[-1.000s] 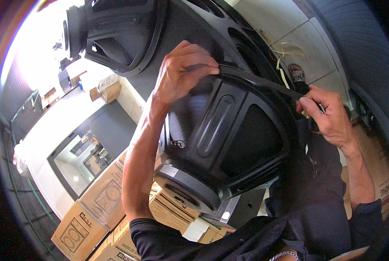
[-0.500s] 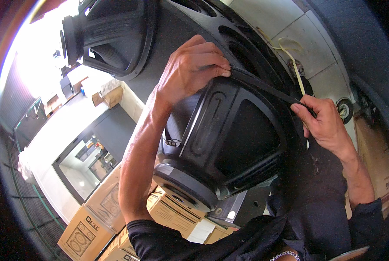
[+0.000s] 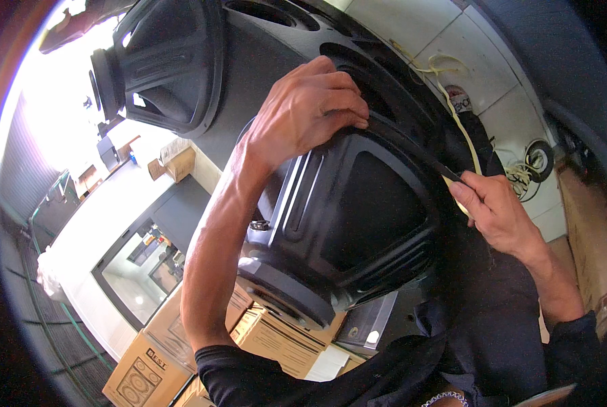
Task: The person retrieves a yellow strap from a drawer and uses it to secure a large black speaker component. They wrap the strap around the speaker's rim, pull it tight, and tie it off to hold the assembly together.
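Head view: edge work on a black speaker driver [image 3: 371,210], judged part done

Setting, by size. Tiled floor [image 3: 514,129] at upper right. A dark panel [image 3: 259,81] with rounded cut-outs spans the upper middle; a second driver [image 3: 171,68] stands on its far side, upper left. The near driver sits centrally, in front of the person, with its round magnet end toward the lower left and its wide rim toward the upper right. Whether that rim touches the panel cannot be told. Cardboard boxes [image 3: 147,366] are stacked at lower left.

Hands. Left hand [image 3: 310,112]: over the top of the near driver's rim, fingers bent together, tips on the strip; pinching or merely pressing, cannot tell. Right hand [image 3: 497,210]: thumb and fingers closed on the strip farther along, just off the rim's right side.

Small items. A black ring-shaped object [image 3: 539,159] lies on the floor beyond the right hand. A pale yellow ribbon [image 3: 461,122] trails near that hand; possibly peeled backing. The dark strip [image 3: 444,167] runs between both hands along the rim.

Progress (judgement). Strip appears placed up to the left fingertips, though that hand hides much. The length toward the right hand looks not yet pressed down. Total rim covered: indeterminate.
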